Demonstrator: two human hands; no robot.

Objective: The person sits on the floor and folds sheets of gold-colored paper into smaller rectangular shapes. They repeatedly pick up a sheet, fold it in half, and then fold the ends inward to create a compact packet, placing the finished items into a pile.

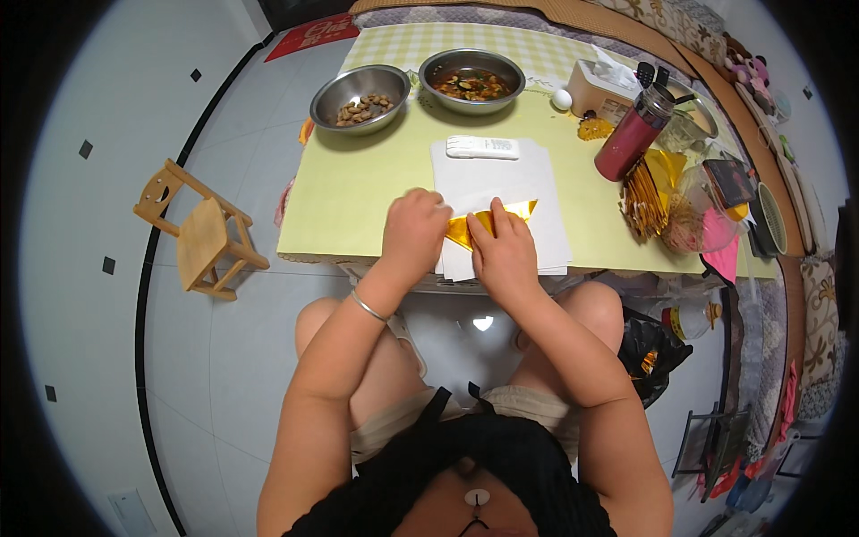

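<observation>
A strip of folded gold foil paper (492, 219) lies on a stack of white paper (550, 234) at the table's near edge. At the foil's left end is my left hand (413, 230), its fingers curled closed on the edge of the foil; the fingertips are partly hidden. My right hand (506, 252) rests on the foil's middle and right part, fingers stretched out and pressing it down. Just beyond the foil, a white remote-like device (482, 148) lies across the top of the paper stack.
Two steel bowls, one with nuts (331, 92) and one with soup-like food (429, 82), stand at the back. On the right are a red thermos (624, 143), folded gold pieces (644, 201), a tissue box (595, 94) and an egg (562, 99). A wooden child's chair (204, 242) stands left.
</observation>
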